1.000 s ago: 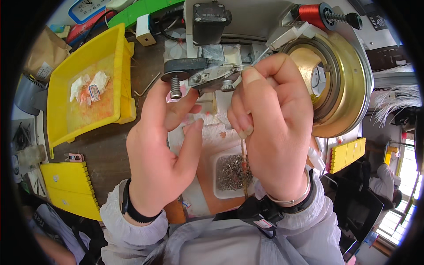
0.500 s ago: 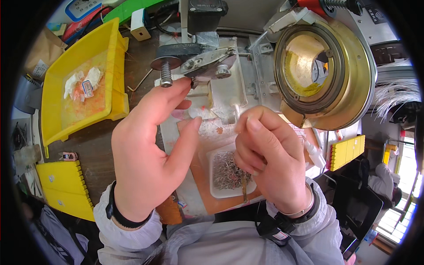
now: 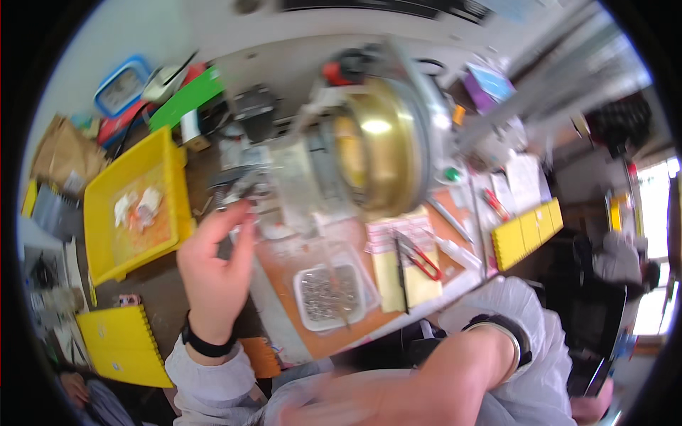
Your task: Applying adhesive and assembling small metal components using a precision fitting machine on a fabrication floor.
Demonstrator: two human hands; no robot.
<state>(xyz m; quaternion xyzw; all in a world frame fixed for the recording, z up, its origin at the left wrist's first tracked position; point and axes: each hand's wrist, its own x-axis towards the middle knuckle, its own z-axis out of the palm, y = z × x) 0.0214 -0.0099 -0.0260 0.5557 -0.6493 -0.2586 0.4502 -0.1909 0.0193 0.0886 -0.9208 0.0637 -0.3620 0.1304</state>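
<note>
My left hand (image 3: 213, 273) is raised, its thumb and forefinger brought together beside the metal arm (image 3: 238, 181) of a bench machine. What lies between these fingertips, if anything, is too blurred to make out. My right hand (image 3: 355, 401) is down by my lap at the lower edge, smeared by motion, so its fingers cannot be read. Between the hands, on an orange-brown board (image 3: 284, 273), sits a clear-white plastic tub (image 3: 302, 312) full of small metal pieces (image 3: 330, 295). A brass-coloured round bowl (image 3: 389, 153) of the machine stands behind the tub.
At left are a yellow tray (image 3: 99, 245) holding white crumpled bundles and a yellow ridged panel (image 3: 121, 344). Red-handled pliers (image 3: 426, 266), a white squeeze bottle (image 3: 458, 253) and a yellow pad (image 3: 387, 284) lie right of the tub. Another yellow panel (image 3: 529, 234) is farther right.
My right hand has dropped from above the tub to my lap. The left thumb has closed toward the forefinger. The view has swung up and right, showing more of the bench.
</note>
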